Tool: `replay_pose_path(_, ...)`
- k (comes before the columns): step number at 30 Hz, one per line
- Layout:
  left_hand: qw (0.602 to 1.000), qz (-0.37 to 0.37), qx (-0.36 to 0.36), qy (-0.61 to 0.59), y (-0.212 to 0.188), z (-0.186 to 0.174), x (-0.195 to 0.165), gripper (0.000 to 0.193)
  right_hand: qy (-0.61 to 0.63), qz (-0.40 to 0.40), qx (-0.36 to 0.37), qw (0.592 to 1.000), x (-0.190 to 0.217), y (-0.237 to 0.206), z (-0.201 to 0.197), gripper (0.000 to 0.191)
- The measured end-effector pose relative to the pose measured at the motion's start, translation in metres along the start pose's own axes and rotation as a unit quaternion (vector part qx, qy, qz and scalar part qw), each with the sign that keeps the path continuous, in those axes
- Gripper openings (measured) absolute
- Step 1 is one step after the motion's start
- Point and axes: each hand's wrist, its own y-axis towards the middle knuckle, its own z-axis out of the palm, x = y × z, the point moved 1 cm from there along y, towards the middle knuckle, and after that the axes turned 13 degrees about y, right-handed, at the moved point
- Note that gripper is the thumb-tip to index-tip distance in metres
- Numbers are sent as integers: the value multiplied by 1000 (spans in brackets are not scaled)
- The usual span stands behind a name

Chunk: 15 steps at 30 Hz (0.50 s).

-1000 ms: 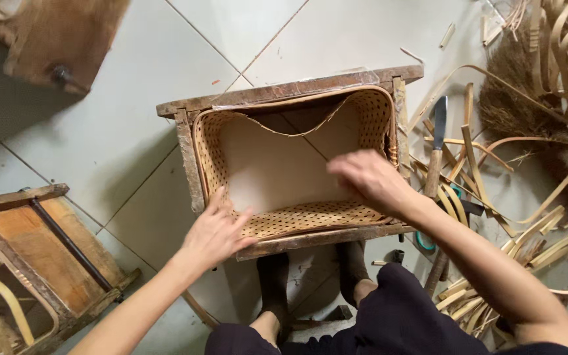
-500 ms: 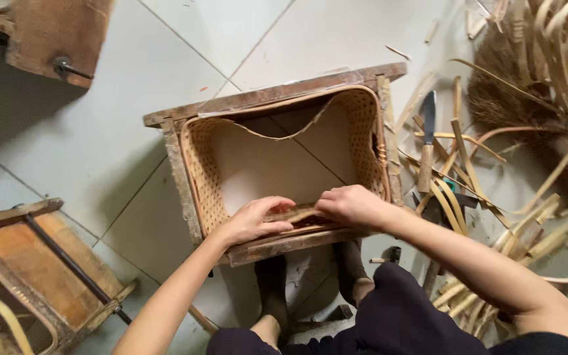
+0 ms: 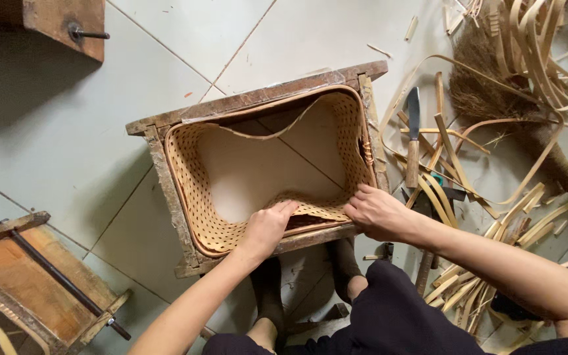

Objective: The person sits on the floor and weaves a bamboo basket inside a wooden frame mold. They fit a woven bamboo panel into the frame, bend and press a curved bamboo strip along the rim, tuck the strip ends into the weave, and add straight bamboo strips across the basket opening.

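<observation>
Left hand (image 3: 267, 227) atop woven sheet (image 3: 198, 177)

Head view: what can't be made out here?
- Left hand fingertips: tucked behind the woven basket wall.
- Right hand grip: fingers curl over the rim, contact hidden.
- Wooden frame near side: covered by both hands.
- Wooden jig: cut off by the left edge.

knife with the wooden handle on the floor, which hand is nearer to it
Right. The right hand grips the woven basket at its near right corner, just below-left of the knife. The left hand presses the near rim further left, with the right hand between it and the knife.
</observation>
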Motion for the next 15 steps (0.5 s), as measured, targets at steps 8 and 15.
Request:
replay_pose_path(8, 991, 79, 58, -91, 39, -50, 16, 37, 81, -41, -10, 996, 8, 6, -25, 35)
replay_pose_path(15, 953, 29, -280, 115, 138, -109, 66, 22, 66, 115, -452, 882, -58, 48, -100, 34)
